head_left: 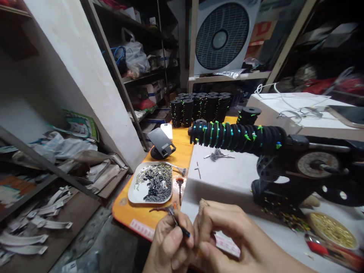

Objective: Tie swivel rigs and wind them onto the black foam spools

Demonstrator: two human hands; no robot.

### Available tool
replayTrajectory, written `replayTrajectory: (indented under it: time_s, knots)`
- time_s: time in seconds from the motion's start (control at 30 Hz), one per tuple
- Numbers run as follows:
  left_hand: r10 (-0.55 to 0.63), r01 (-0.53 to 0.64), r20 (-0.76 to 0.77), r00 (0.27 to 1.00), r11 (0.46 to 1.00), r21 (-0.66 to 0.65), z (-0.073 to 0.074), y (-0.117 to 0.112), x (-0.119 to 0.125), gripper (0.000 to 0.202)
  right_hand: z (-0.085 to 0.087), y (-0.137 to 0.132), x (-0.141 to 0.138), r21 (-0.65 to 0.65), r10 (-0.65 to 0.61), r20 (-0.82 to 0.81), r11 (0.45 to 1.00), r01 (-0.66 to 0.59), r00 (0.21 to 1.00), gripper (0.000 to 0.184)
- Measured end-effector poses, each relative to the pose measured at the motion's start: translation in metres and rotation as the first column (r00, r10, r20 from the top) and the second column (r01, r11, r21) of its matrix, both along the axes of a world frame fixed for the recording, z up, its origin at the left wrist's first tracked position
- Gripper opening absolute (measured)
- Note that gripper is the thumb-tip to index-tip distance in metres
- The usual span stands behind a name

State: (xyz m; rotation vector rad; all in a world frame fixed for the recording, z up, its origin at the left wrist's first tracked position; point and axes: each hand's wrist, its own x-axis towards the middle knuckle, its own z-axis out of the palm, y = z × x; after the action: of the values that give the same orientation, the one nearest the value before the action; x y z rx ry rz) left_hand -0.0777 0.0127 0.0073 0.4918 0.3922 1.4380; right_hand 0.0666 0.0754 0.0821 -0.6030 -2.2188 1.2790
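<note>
My left hand (172,242) pinches a small black tube-like piece (184,230) with a blue tip. Fine pale strands and a bit of orange stick out behind those fingers, partly hidden. Right beside it, my right hand (227,231) has thumb and fingers pressed together close to the left fingertips; whatever sits in that pinch is hidden. A tan wrap (201,207) covers one of its fingertips. Just beyond the hands, a white tray (131,193) holds many small black, grey and yellowish pieces. A dark brown tufted piece (179,182) lies to the tray's right.
Over the white surface juts a machine shaft carrying a black ribbed roll (239,135) wound with green and blue line. Several black spools (199,108) stand behind. A phone stand (160,143) is left; a bowl of golden bits (332,229) and a red-handled tool (315,244) lie right.
</note>
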Motion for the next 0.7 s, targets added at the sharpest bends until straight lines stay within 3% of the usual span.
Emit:
replayTrajectory:
  time_s: [0.13, 0.33, 0.47, 0.53, 0.57, 0.63, 0.7]
  knots:
    - [-0.019, 0.019, -0.009, 1.000, 0.999, 0.050, -0.004, 0.000, -0.001, 0.013, -0.001, 0.000, 0.000, 0.005, -0.015, 0.016, 1.000, 0.015, 1.000, 0.023]
    - [-0.001, -0.006, 0.027, 1.000, 0.961, 0.278, -0.020, 0.004, 0.002, 0.012, 0.000, -0.001, 0.001, -0.002, -0.022, 0.048, 1.000, 0.022, 0.999, 0.020]
    - [0.115, -0.099, -0.168, 0.979, 0.990, 0.104, -0.018, -0.001, 0.000, 0.012, 0.002, 0.001, 0.001, 0.007, -0.066, 0.057, 0.998, 0.066, 0.996, 0.015]
    - [0.279, -0.275, -0.332, 0.901, 0.960, 0.061, -0.012, -0.003, 0.002, 0.017, 0.000, 0.003, 0.002, 0.028, -0.082, 0.034, 0.996, 0.081, 0.996, 0.015]
    - [0.386, -0.376, -0.405, 0.829, 0.920, 0.106, -0.008, -0.003, 0.003, 0.020, -0.001, 0.004, 0.003, 0.039, -0.076, 0.020, 0.996, 0.075, 0.997, 0.014]
    - [0.581, -0.529, -0.512, 0.633, 0.807, 0.262, -0.001, -0.004, 0.007, 0.019, -0.004, 0.006, 0.003, 0.041, -0.046, -0.009, 0.998, 0.047, 0.999, 0.012]
    - [0.704, -0.578, -0.560, 0.438, 0.697, 0.424, 0.005, -0.004, 0.011, 0.012, -0.006, 0.007, 0.003, 0.016, -0.041, -0.033, 0.999, 0.042, 0.999, 0.012]
